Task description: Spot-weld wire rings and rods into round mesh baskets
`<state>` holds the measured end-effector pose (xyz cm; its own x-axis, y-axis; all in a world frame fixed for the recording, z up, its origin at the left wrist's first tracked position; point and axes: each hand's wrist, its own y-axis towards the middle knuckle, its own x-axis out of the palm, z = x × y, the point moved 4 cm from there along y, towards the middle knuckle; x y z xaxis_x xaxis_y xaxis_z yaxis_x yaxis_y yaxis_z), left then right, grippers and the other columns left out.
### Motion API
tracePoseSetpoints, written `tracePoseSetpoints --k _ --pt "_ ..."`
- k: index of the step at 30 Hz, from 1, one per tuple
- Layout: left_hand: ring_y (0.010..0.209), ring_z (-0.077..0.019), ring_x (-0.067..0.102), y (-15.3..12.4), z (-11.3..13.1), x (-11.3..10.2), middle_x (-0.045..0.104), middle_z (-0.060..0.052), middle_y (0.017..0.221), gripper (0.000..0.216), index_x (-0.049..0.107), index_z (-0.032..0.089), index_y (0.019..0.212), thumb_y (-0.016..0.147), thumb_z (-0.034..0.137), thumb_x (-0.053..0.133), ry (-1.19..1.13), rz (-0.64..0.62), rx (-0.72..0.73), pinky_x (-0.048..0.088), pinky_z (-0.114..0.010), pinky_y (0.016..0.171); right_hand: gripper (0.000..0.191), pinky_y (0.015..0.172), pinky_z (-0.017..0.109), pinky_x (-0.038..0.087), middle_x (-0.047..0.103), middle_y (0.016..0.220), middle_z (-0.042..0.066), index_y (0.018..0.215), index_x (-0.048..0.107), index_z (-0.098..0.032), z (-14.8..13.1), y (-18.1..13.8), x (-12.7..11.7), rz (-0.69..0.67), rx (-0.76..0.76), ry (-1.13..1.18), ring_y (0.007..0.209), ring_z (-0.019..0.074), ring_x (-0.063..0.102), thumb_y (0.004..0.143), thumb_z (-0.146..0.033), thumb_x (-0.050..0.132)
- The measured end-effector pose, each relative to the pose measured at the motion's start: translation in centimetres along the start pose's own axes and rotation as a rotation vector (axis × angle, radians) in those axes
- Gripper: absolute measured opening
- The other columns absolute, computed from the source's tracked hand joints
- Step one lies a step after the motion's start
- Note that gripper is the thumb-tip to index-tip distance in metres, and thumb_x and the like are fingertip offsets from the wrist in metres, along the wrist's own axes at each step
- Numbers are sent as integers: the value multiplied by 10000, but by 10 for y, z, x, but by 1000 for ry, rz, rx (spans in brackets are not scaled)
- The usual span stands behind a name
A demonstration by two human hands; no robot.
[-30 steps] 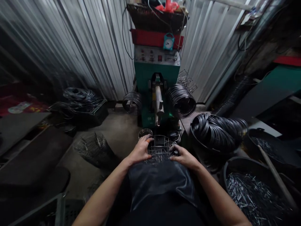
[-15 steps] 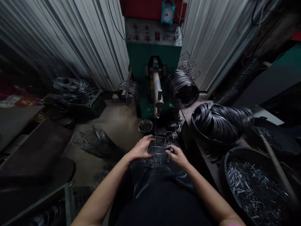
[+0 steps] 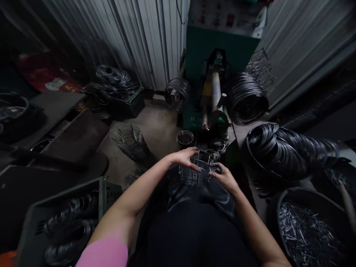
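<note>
A small round wire basket (image 3: 197,178) rests on the dark apron (image 3: 191,196) over my lap. My left hand (image 3: 185,157) grips its left and upper side, thumb and fingers on either side of the wires. At the right rim, my right hand (image 3: 224,177) pinches the wires with bent fingers; exactly what its fingertips hold is too dark to make out. Just beyond the basket stands a green spot-welding machine (image 3: 222,44), its metal arm (image 3: 216,89) pointing down toward me.
Wire coils hang at the machine's left (image 3: 178,94) and right (image 3: 247,98). A tub of wire rings (image 3: 278,152) and a basin of short metal pieces (image 3: 308,230) stand at right. Left are a stack of wire rings (image 3: 129,141) and a green crate (image 3: 102,200).
The view has turned left and down, so the machine sits further right and higher. Both hands stay at the basket, with the left fingers shifted along its wires.
</note>
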<state>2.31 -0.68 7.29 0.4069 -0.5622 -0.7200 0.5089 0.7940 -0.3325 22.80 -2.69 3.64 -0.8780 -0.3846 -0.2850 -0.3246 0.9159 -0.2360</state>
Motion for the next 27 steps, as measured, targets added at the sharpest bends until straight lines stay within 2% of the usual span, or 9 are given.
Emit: tracePoseSetpoints --k 2,5,7,10,14,17,19,22,27 --pt "1366 -289 208 3 -2 -1 204 -134 1502 927 359 148 1355 623 658 611 -25 -13 -4 195 -357 1105 348 605 262 432 577 644 -43 859 548 -184 -5 0 -4 -69 53 -42 618 138 543 572 -302 706" --pt "1333 -266 289 7 -3 -7 313 -71 1464 736 446 202 1299 716 645 518 -75 -43 63 226 -330 1089 327 598 256 421 558 627 -54 799 517 -185 -14 10 -7 -123 91 -116 608 133 528 533 -245 696" --pt "1291 -243 361 6 0 -11 388 -63 1415 645 495 202 1254 757 612 484 -90 -66 133 259 -309 1071 306 597 255 411 544 626 -55 761 502 -187 -21 20 -4 -111 73 -160 614 133 514 517 -229 682" --pt "1269 -271 388 1 4 -7 391 -118 1403 719 485 156 1251 687 592 582 -53 -65 148 284 -342 1063 263 578 245 377 505 609 -61 700 472 -198 -26 30 6 -3 1 -255 610 132 476 505 -216 647" --pt "1323 -387 259 -7 10 14 285 -230 1436 900 417 115 1270 533 525 731 67 78 11 260 -556 1037 157 557 241 345 483 592 -54 657 452 -208 -24 23 25 200 -119 -326 585 128 443 546 -219 563" --pt "1310 -405 262 -11 16 30 311 -260 1402 803 423 111 1228 553 417 730 111 238 -48 254 -660 978 88 577 244 374 519 609 -34 663 493 -203 -18 11 36 261 -163 -250 597 135 477 581 -231 509" --pt "1286 -386 309 -14 20 37 357 -247 1371 707 446 118 1193 580 360 703 108 310 -62 272 -650 976 98 603 252 403 565 629 -14 669 542 -194 -14 4 40 244 -161 -190 621 147 517 599 -238 488" --pt "1266 -366 348 -19 23 40 385 -230 1362 649 472 121 1173 595 329 682 129 340 -47 304 -597 990 165 637 270 437 634 670 18 685 610 -181 -10 -2 42 199 -155 -152 657 169 572 622 -237 468" --pt "1246 -349 383 -24 25 29 405 -198 1370 652 493 143 1190 599 339 684 198 380 -28 343 -534 985 231 693 286 466 691 767 37 788 667 -179 -15 -9 44 259 -239 -195 726 185 622 688 -218 462"
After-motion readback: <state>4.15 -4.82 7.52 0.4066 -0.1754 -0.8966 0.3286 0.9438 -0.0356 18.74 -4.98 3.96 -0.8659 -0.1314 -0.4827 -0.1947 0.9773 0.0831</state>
